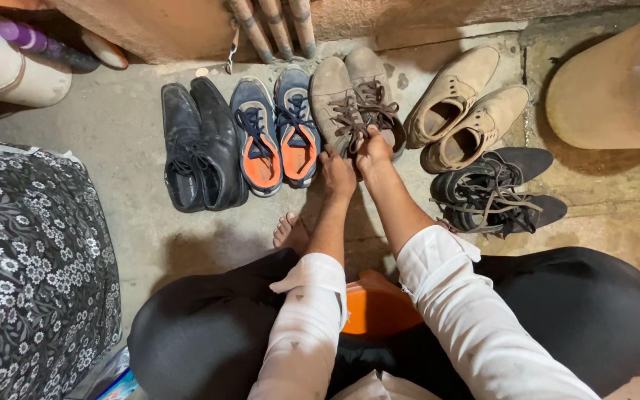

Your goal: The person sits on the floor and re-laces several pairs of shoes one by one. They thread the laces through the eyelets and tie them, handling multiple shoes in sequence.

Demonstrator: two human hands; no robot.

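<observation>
Brown laces (361, 118) of the grey-brown shoe pair (353, 92), directly ahead of both hands, are pinched by the left hand (337, 172) and right hand (372, 150). Risk: uneven pull could knot them, or drag a shoe into the blue-orange sneakers (279, 133) just left.

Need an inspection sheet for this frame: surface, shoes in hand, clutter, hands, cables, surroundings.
Surface: bare concrete floor, stained and cracked.
Job's things: brown lace-up shoes, side by side, laces gathered at the hands.
Clutter: black dress shoes; blue-orange trainers; tan shoes; dark sneakers with loose laces.
Hands: left hand and right hand both pinch the brown laces.
Cables: nothing seen.
Surroundings: floral fabric left; tan drum right; orange stool under the person.
</observation>
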